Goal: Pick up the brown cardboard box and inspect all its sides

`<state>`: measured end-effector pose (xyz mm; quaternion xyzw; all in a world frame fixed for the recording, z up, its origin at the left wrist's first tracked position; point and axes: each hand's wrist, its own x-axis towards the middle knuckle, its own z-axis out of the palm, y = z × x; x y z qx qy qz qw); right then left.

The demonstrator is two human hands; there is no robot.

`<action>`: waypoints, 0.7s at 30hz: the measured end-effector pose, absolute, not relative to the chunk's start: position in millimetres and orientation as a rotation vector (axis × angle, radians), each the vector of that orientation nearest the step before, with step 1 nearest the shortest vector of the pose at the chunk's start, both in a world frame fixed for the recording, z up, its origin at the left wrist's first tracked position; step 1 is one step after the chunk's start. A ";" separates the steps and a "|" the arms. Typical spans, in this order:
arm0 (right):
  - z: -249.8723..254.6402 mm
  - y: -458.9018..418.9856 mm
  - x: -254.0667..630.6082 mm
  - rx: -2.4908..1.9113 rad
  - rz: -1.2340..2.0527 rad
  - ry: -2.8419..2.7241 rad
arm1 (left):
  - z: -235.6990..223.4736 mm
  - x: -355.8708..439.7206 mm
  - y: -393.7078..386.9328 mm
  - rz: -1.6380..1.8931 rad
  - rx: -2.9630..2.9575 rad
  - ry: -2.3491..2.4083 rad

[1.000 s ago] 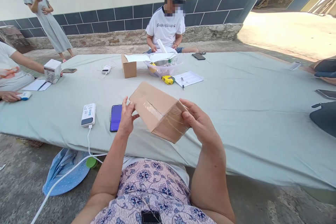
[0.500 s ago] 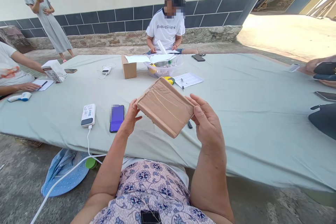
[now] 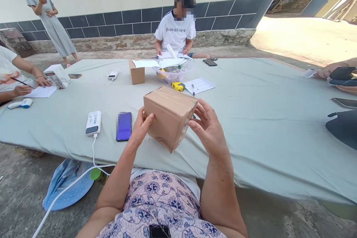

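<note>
A brown cardboard box [image 3: 163,117] is tilted in front of me above the table, with clear tape and dark scribbled lines near its lower corner. My left hand [image 3: 140,128] grips its left side, thumb on the near face and fingers mostly hidden behind. At the box's right end, my right hand [image 3: 209,126] supports it with curved fingers by the upper edge and the thumb close to the taped end face. A phone with a purple screen [image 3: 124,126] lies left of the box, beside a white power bank [image 3: 93,122] with its cable plugged in.
Beyond the box are a yellow tape measure [image 3: 177,86], a printed sheet [image 3: 200,85], a plastic basin [image 3: 167,77] and another small carton [image 3: 137,75]. A person [image 3: 177,29] sits opposite; another person's hand [image 3: 22,90] holds a pen at left. A black bag [image 3: 344,128] lies right.
The box has been turned in my hands, from one flat face toward me to its top and near side showing. My right hand has shifted slightly left. The person at left has lifted the pen.
</note>
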<state>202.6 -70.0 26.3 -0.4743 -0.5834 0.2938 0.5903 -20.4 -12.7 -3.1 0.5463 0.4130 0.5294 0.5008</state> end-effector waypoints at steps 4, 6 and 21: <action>26.1 -71.8 197.3 -1.244 0.633 -1.435 | 6.7 -20.4 -22.1 1.323 1.470 1.027; 26.0 -72.2 195.4 -1.289 0.606 -1.453 | 11.5 -20.5 -28.4 1.345 1.570 1.070; 27.9 -70.8 194.6 -1.249 0.697 -1.360 | 24.4 -24.4 -40.7 1.339 1.574 1.156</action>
